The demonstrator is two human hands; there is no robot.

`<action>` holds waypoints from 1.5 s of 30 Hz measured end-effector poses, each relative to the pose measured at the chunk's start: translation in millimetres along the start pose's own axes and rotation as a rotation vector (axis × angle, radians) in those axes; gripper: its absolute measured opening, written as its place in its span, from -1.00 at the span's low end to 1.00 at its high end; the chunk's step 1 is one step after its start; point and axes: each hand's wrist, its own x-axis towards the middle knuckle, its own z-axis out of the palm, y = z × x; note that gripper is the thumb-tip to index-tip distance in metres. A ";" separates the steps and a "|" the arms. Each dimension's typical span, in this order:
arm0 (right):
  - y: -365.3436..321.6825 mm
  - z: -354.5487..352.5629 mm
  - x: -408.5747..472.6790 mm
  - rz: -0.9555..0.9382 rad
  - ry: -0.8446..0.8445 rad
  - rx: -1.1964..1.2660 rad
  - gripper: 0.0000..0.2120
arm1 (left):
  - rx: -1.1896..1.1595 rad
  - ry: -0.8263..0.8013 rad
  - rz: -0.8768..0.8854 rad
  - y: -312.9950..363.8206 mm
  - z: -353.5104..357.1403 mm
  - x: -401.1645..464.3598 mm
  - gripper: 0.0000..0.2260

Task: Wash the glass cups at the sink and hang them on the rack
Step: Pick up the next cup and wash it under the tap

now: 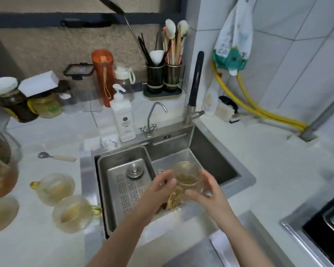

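So we've got our right hand (204,191) curled round the side of a clear, amber-tinted ribbed glass cup (187,177), and our left hand (160,186) is up against its other side, fingers mostly straight, more steadying than gripping as far as we can tell. The cup sits tilted over the stainless steel sink basin (204,147), right of the perforated steel drainer tray (127,187), and there looks to be some yellowish liquid inside it.

The tall black-necked tap (195,87) isn't visibly running, and the white pump bottle of soap (122,116) stands untouched behind the sink, so we'd guess this one is barely started, maybe just getting emptied.

On the white counter to our left, two more amber-handled glass cups (55,187) (75,213) wait just beside each other, both apparently with dregs in them. No rack in view anywhere, and nothing hung. So basically: one cup in hand, at least two queued, all the washing and hanging left to do.
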 end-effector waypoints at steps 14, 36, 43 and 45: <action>11.7 -11.5 112.4 0.180 0.042 -0.047 -0.39 | 0.061 0.029 -0.199 16.1 8.7 110.5 -0.45; 48.7 -82.1 239.4 0.132 -0.379 -0.331 -0.71 | -0.486 0.362 -0.736 -6.0 65.1 201.4 -0.15; 61.1 -96.6 253.2 0.060 -0.460 -0.354 -0.11 | -0.225 0.573 -0.519 8.0 63.7 218.7 -0.59; 60.8 -100.3 256.1 -0.040 -0.456 -0.348 -0.14 | -0.237 0.601 -0.460 13.3 61.5 221.9 -0.67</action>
